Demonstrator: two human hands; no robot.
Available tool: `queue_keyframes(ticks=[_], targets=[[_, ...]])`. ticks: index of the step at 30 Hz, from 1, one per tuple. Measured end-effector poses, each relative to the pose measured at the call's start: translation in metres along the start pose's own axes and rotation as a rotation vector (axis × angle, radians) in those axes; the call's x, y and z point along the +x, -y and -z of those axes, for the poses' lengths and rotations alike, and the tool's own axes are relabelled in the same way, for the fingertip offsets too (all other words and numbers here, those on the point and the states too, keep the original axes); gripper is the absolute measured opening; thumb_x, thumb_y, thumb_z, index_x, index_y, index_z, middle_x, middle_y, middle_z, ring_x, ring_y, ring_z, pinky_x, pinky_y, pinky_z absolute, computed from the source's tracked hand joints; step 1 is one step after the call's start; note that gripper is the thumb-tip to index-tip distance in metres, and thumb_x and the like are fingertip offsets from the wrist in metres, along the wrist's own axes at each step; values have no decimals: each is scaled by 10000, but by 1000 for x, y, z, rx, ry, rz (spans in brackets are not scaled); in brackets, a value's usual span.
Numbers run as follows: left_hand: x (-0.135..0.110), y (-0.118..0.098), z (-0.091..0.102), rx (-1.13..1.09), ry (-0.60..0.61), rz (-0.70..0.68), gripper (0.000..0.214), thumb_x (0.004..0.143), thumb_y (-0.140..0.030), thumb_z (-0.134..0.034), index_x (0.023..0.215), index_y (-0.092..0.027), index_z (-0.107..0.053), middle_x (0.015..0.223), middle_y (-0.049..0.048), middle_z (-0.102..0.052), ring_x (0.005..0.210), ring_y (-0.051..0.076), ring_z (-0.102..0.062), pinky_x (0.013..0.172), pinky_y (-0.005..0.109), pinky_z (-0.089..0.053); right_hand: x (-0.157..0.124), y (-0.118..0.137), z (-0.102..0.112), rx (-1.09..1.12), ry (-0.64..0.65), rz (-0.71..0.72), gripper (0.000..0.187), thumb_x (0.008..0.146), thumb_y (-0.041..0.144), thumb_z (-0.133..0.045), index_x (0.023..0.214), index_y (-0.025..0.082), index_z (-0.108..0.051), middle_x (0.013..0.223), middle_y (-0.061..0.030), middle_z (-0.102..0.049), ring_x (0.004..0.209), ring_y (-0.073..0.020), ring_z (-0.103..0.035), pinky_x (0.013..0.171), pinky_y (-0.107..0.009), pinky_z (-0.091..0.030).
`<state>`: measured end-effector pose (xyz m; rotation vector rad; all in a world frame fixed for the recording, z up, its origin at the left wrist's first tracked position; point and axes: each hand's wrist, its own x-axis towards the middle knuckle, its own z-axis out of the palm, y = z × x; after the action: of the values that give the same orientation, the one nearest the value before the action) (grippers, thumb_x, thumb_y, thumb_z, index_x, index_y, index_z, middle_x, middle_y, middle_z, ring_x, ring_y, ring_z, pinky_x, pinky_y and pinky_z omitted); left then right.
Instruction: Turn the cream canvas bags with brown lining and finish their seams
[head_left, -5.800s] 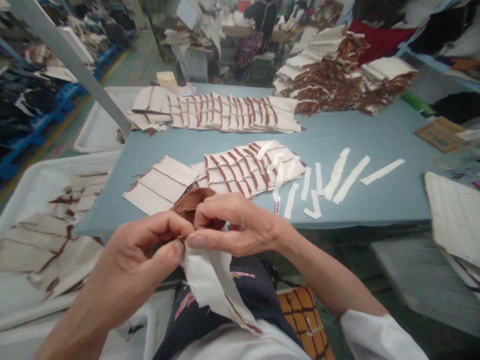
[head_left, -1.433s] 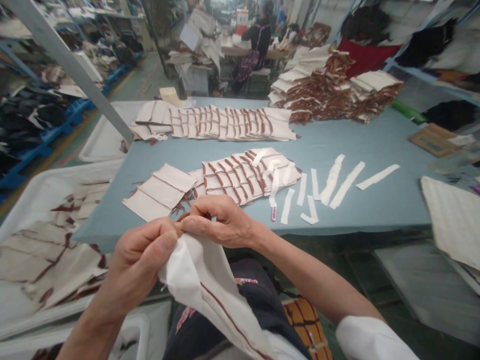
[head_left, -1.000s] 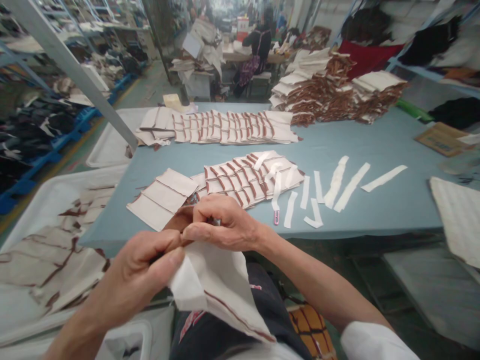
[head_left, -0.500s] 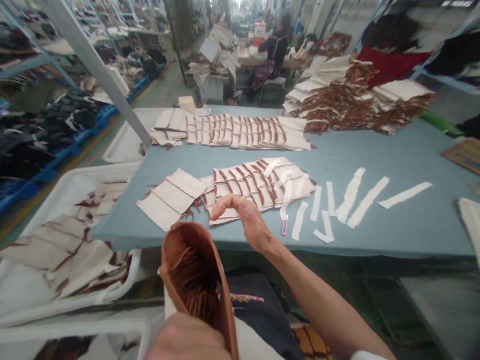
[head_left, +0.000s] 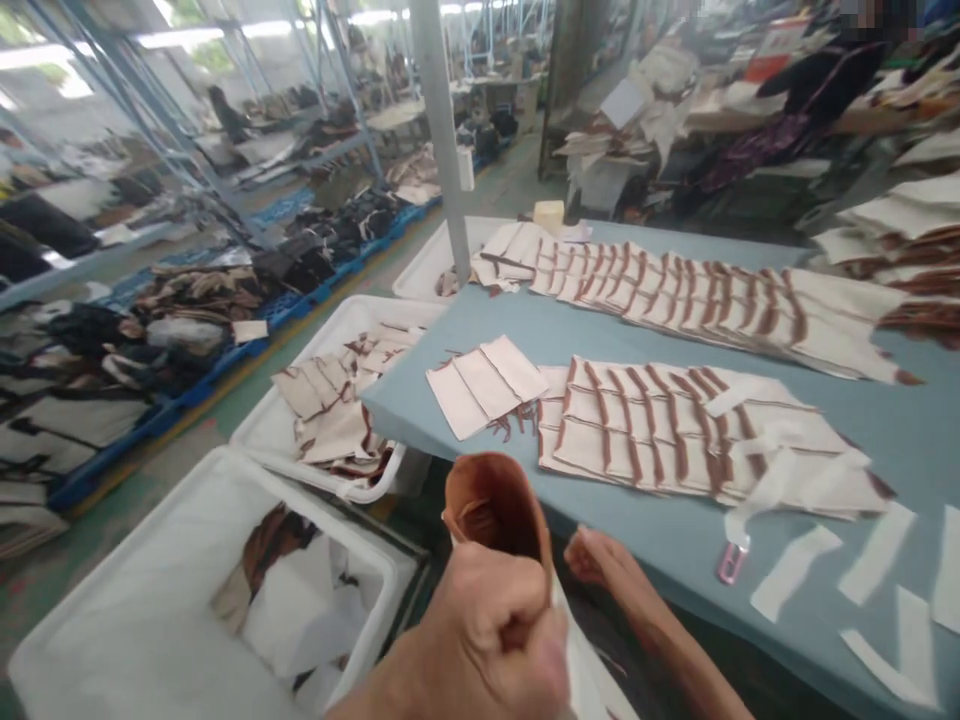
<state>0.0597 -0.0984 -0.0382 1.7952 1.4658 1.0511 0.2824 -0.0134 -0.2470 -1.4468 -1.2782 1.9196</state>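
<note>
In front of my body, a cream fabric bag piece with a brown lining (head_left: 501,490) hangs with its mouth facing up. My left hand (head_left: 491,625) is closed around its near rim, the thumb pressed over the edge. My right hand (head_left: 598,558) is beside the bag's right side, just under the table edge, with its fingers curled in. What those fingers hold, if anything, is hidden. Closest on the table are a single cream panel (head_left: 487,385) and a row of overlapping cream panels with brown edges (head_left: 637,425).
The blue-green table (head_left: 637,335) carries a second row of panels (head_left: 660,290), white strips (head_left: 795,575) and a small pink tool (head_left: 732,560). White bins (head_left: 112,600) with fabric pieces stand at the left. A metal post (head_left: 441,130) rises at the table corner. A person sits behind.
My view has swung left, showing more of the bins. My right hand has dropped from above the table to the bag's right side, fingers now curled. My left hand still grips the rim.
</note>
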Motion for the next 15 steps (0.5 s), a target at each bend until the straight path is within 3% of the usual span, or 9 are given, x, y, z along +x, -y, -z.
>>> queue_keyframes(ticks=[3,7,11,15], targets=[[-2,28,27,65,-158,134,381,990,-209,-445,717,-292,-193,603,-74,-234,500,123,-300,513,310,-265,4,-22,1,64,-70,-116,811,729,999,-803,795,196,-717,814,-87,-774,694,-188,-672,701,-318,-578],[-12,91,81,189,-308,279,455,1055,-399,-476,663,-301,-266,603,-68,-314,521,136,-356,504,288,-298,16,-38,-5,132,-149,-200,727,686,888,-921,846,208,-720,810,-67,-791,653,-166,-685,653,-285,-551],[-20,159,152,350,-504,426,611,1101,-664,-605,672,-266,-433,618,-79,-428,559,142,-468,568,282,-413,30,-46,-13,157,-193,-244,740,587,841,-1000,823,204,-708,755,-53,-784,598,-148,-674,602,-260,-505],[-27,214,237,522,-694,583,513,1134,-592,-694,806,-201,-639,688,-68,-565,590,139,-565,603,286,-508,34,-63,-17,162,-214,-288,810,423,865,-1039,716,208,-667,673,-40,-743,555,-147,-643,545,-258,-468]])
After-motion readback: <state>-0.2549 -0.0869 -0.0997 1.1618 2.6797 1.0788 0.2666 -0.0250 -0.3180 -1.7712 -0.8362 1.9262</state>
